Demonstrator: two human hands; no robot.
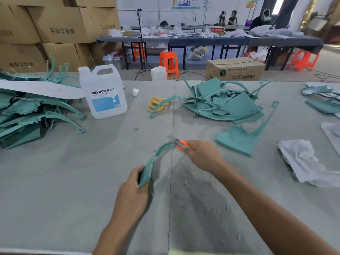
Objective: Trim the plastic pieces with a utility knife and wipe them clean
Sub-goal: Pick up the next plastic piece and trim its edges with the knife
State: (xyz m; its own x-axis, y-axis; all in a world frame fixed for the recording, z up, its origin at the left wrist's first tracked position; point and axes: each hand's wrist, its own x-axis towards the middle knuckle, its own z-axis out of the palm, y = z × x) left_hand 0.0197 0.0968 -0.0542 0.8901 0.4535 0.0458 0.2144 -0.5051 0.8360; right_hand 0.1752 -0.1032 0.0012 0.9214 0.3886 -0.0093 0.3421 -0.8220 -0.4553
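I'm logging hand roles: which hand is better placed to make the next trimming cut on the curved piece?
Right. The right hand grips the utility knife at the far end of the curved piece; the left hand grips its near end, steadying it.

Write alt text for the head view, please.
A person's left hand grips a curved teal plastic piece at a grey table while the right hand holds an orange utility knife at its far end. Piles of teal pieces, a white jug and a white cloth lie around.
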